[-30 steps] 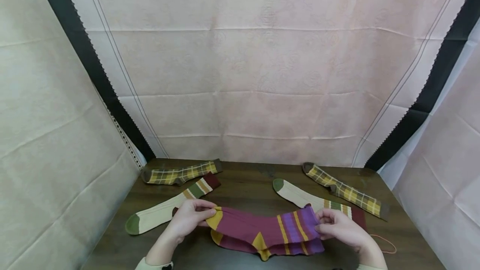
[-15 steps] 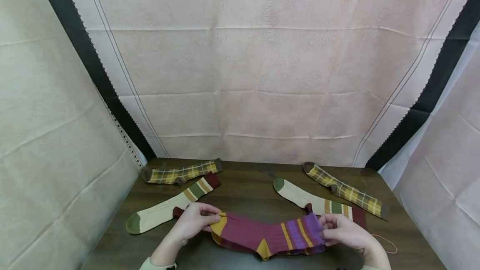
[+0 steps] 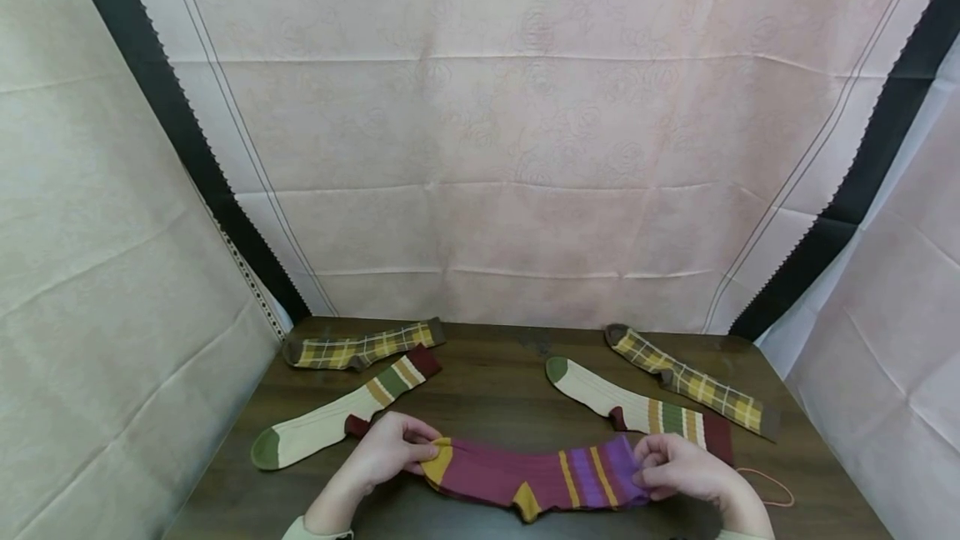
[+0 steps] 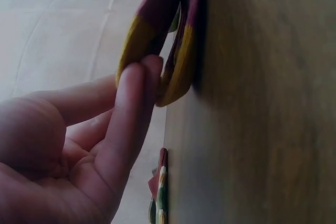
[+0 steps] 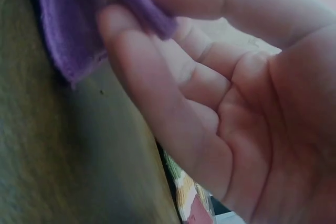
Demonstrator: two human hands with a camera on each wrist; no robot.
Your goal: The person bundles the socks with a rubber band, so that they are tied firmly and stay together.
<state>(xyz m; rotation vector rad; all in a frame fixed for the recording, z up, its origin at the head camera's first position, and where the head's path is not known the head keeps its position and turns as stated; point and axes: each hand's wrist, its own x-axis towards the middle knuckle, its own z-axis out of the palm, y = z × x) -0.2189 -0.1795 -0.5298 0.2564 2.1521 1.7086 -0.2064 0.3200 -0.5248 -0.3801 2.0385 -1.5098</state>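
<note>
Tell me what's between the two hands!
A maroon sock: the left hand pinches its yellow toe, the right hand its purple cuff. The head view shows that. Both wrist views show another sock below.

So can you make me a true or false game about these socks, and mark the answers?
1. The left hand pinches the yellow toe of the upper maroon sock. True.
2. Two plaid socks lie on the table. True.
3. The right hand holds a plaid sock. False: it pinches the upper maroon sock's purple cuff.
4. Both cream socks have blue toes. False: the cream socks' toes are green.
5. There's another sock, the lower maroon sock, under the held one. True.
</note>
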